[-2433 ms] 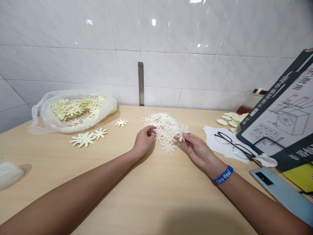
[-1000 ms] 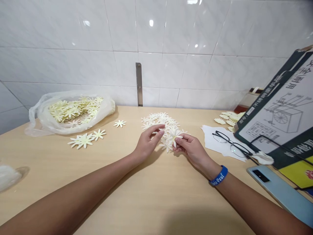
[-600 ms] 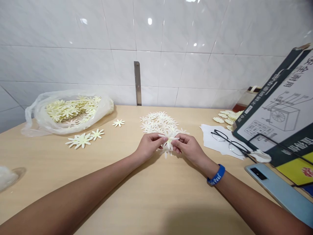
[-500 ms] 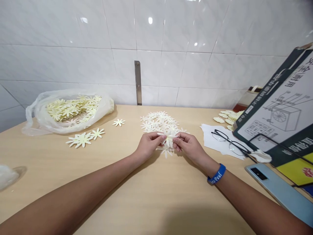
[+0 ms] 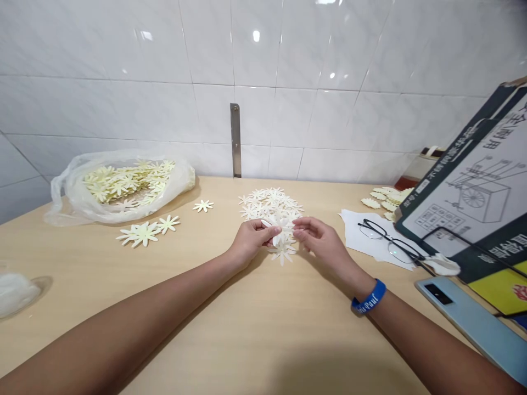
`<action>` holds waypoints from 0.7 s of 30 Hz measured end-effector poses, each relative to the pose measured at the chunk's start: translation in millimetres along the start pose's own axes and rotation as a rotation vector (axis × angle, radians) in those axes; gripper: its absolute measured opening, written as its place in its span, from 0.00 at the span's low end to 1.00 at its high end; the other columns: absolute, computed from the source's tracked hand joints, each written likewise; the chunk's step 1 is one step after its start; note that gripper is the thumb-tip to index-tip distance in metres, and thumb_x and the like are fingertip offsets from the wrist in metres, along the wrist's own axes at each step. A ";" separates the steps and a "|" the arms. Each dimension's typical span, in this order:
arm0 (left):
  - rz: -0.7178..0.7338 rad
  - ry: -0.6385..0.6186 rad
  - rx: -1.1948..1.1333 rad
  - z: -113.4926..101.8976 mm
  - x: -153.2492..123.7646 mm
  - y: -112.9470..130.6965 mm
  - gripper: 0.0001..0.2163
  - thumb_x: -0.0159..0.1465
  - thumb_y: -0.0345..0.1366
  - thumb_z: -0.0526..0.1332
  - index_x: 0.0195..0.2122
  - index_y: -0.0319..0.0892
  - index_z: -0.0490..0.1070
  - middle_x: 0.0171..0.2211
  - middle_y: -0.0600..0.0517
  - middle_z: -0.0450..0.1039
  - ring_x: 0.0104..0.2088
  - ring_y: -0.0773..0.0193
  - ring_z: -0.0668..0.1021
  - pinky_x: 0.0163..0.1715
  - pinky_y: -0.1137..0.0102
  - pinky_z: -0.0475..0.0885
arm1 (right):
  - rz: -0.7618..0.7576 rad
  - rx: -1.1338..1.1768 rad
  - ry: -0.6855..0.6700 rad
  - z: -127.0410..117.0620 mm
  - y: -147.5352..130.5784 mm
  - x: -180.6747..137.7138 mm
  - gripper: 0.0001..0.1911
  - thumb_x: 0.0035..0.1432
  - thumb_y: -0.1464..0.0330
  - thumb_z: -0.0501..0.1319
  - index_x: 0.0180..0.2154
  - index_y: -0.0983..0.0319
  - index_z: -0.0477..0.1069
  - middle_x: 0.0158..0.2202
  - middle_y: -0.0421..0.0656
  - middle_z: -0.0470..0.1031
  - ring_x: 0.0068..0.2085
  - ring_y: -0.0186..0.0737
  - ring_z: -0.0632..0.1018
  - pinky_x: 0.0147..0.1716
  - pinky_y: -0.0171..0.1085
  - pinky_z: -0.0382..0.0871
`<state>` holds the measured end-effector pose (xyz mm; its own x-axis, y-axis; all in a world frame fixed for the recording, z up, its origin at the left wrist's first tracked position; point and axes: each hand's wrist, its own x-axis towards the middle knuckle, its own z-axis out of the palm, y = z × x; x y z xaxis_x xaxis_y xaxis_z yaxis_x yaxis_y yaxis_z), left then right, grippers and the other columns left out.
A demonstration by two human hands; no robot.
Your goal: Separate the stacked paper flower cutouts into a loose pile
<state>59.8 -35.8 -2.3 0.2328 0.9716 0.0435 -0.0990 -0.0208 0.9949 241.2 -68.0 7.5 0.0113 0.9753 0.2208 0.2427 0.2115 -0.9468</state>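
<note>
My left hand [image 5: 252,240] pinches a white flower cutout [image 5: 281,231] with long narrow petals between thumb and fingers. Close to its right-hand petals is my right hand [image 5: 319,238], fingers bent and slightly apart; whether a fingertip touches a petal is hard to tell. Just behind the held flower lies a pile of similar white flower cutouts [image 5: 269,200]. One more white flower cutout [image 5: 282,253] rests on the table directly below my hands. A blue wristband [image 5: 369,298] circles my right wrist.
On the left, a clear plastic bag [image 5: 66,192] holds many cream flower cutouts, with loose flowers [image 5: 144,234] before it. To the right are eyeglasses [image 5: 387,237] on white paper [image 5: 352,227], scalloped cream pieces [image 5: 387,198], a light-blue phone [image 5: 469,318] and a large printed box [image 5: 465,192].
My right fingers have loosened from the flower's right petals and moved slightly apart. The flower has tilted in my left hand. The whole view has shifted slightly.
</note>
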 end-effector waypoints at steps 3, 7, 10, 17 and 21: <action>0.029 -0.097 0.036 2.5 -2.4 -0.1 0.15 0.50 0.42 0.70 0.20 0.37 0.67 0.17 0.56 0.65 0.20 0.72 0.67 0.24 0.74 0.62 | 0.084 0.169 -0.197 9.7 -1.7 -4.2 0.16 0.49 0.56 0.66 0.28 0.62 0.71 0.22 0.39 0.71 0.23 0.33 0.69 0.22 0.34 0.64; 0.040 -0.188 -0.034 2.7 -1.3 -2.8 0.14 0.53 0.44 0.68 0.24 0.37 0.70 0.21 0.54 0.69 0.23 0.71 0.69 0.27 0.73 0.65 | 0.058 0.174 -0.173 8.4 1.7 -1.9 0.18 0.51 0.56 0.65 0.22 0.63 0.70 0.20 0.39 0.70 0.20 0.32 0.69 0.20 0.33 0.64; 0.024 -0.190 -0.067 0.8 1.5 -6.0 0.14 0.53 0.44 0.68 0.26 0.37 0.71 0.24 0.53 0.71 0.25 0.69 0.71 0.29 0.72 0.67 | 0.069 0.163 -0.153 3.6 3.7 0.1 0.18 0.52 0.56 0.64 0.21 0.62 0.70 0.18 0.39 0.69 0.19 0.32 0.67 0.18 0.33 0.62; 0.013 -0.060 -0.055 -2.3 2.8 -4.2 0.11 0.52 0.41 0.68 0.25 0.37 0.73 0.23 0.53 0.70 0.24 0.70 0.70 0.29 0.72 0.66 | 0.071 -0.015 -0.021 -13.6 16.8 10.6 0.21 0.58 0.53 0.57 0.22 0.61 0.69 0.19 0.40 0.67 0.21 0.35 0.67 0.24 0.36 0.62; -0.008 -0.020 -0.033 -1.6 1.6 -2.9 0.12 0.51 0.41 0.69 0.22 0.37 0.71 0.20 0.54 0.68 0.22 0.71 0.67 0.28 0.71 0.64 | -0.052 -0.377 0.236 -20.9 12.7 12.4 0.17 0.58 0.55 0.56 0.32 0.61 0.74 0.32 0.45 0.74 0.34 0.43 0.72 0.35 0.40 0.64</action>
<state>58.9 -33.8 -5.2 0.2530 0.9668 0.0372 -0.1287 -0.0045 0.9917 264.7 -54.5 3.2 0.2005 0.9131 0.3549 0.5846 0.1792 -0.7913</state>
